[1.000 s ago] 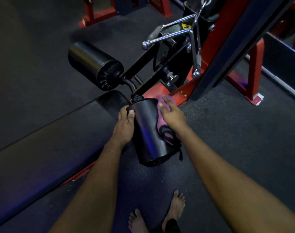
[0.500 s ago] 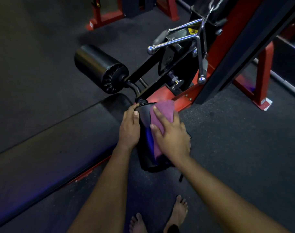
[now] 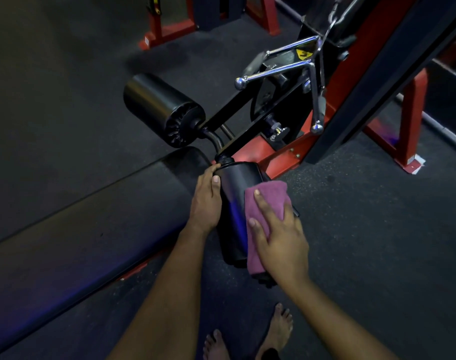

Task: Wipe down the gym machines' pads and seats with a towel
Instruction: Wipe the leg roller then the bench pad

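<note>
A black roller pad (image 3: 233,211) sticks out toward me from the red and black machine. My left hand (image 3: 206,201) rests against the pad's left side, thumb on top, steadying it. My right hand (image 3: 279,237) lies flat on a folded purple towel (image 3: 267,203) and presses it onto the pad's right side. A second black roller pad (image 3: 162,107) sits farther back on the left. The long black bench pad (image 3: 79,229) runs off to the lower left.
Chrome handles (image 3: 281,68) and a knob (image 3: 280,132) jut from the machine's red frame (image 3: 260,152) just behind the pad. Red frame feet (image 3: 408,141) stand at the right and at the back. My bare feet (image 3: 247,339) are on the dark rubber floor below.
My right hand has slid the towel down and round to the right side of the roller pad. The left hand keeps its place on the pad.
</note>
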